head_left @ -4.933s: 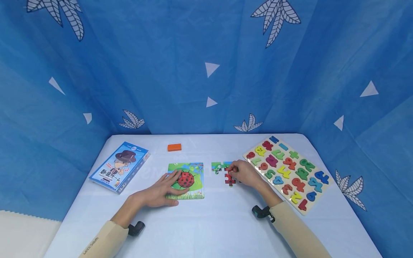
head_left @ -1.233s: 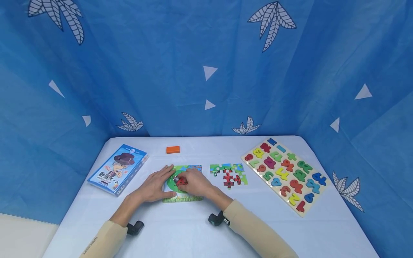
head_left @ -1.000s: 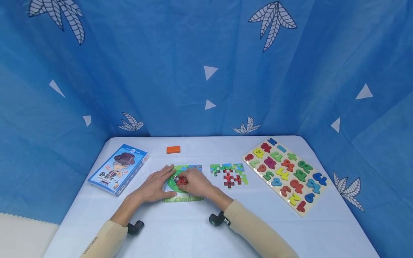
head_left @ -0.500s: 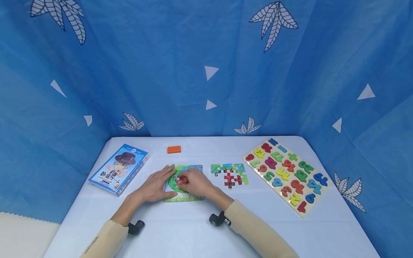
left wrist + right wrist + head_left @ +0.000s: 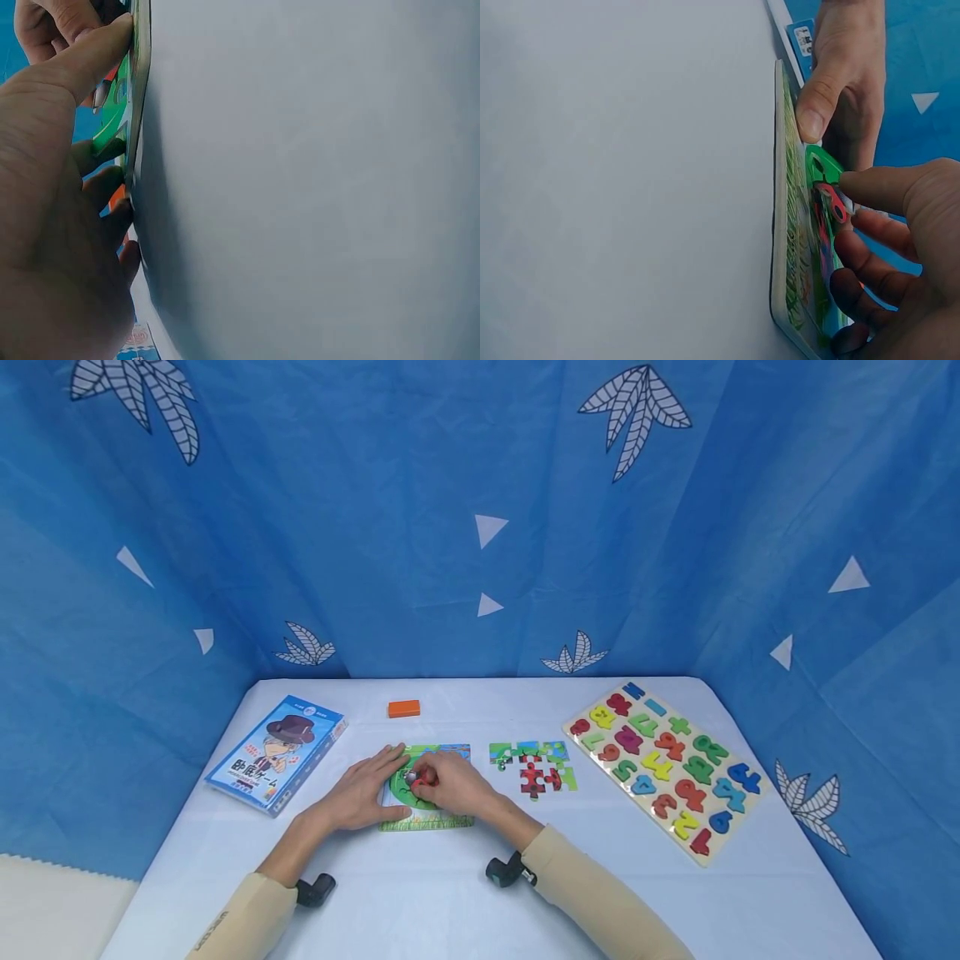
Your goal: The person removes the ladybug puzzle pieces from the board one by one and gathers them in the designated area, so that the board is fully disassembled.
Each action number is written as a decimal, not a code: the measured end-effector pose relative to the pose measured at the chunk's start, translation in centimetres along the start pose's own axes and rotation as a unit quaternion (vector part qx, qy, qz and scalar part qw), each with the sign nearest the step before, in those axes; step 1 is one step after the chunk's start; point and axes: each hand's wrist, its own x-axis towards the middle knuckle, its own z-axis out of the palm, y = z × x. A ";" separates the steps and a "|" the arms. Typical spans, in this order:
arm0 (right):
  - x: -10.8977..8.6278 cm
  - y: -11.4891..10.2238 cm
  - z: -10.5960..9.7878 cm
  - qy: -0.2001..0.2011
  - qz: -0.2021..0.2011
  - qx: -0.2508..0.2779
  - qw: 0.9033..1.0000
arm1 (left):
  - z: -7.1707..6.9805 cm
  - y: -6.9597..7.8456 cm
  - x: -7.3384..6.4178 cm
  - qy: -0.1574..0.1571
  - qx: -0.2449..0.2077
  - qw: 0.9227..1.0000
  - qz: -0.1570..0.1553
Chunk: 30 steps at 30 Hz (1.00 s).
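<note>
A ladybug jigsaw puzzle board (image 5: 427, 824) lies on the table in front of the person. My left hand (image 5: 363, 792) rests on its left side with fingers extended, the thumb at the near edge. Over the middle of the board, my right hand (image 5: 457, 787) pinches a red-and-black jigsaw piece (image 5: 834, 201) between thumb and fingers. The right hand hides part of the board in the head view. To the right lies a group of loose jigsaw pieces (image 5: 533, 777), red, green and blue, some set close against each other.
A blue game box (image 5: 273, 756) lies at the left. An orange block (image 5: 404, 709) stands behind the puzzle board. On the right lies a wooden number board (image 5: 628, 789) filled with coloured numerals. Blue curtains (image 5: 420, 527) hang behind and beside the white table.
Since the earliest frame, my right hand has moved left from the loose pieces onto the board, and a red piece with it. Over the last second the fingers shift only slightly; the left hand stays.
</note>
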 end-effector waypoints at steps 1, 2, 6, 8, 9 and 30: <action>0.0 0.0 0.0 0.000 0.002 0.008 1.000 | 0.0 0.0 0.0 0.000 0.001 1.000 0.000; 0.0 0.0 0.0 0.000 0.002 0.015 1.000 | 0.0 -0.1 0.0 0.001 0.001 1.000 0.000; 0.0 0.0 0.0 0.000 0.004 0.037 0.999 | 0.0 0.0 -0.1 0.001 -0.007 1.000 -0.002; 0.0 0.0 0.0 0.000 0.002 0.042 0.999 | -0.1 0.0 -0.1 0.001 -0.010 1.000 -0.001; 0.0 0.0 0.0 0.001 0.002 0.045 0.999 | -0.1 0.1 -0.1 0.000 -0.013 1.000 -0.002; 0.1 -0.3 0.0 0.009 0.009 0.089 0.996 | 0.1 0.0 0.1 0.006 -0.017 1.000 -0.010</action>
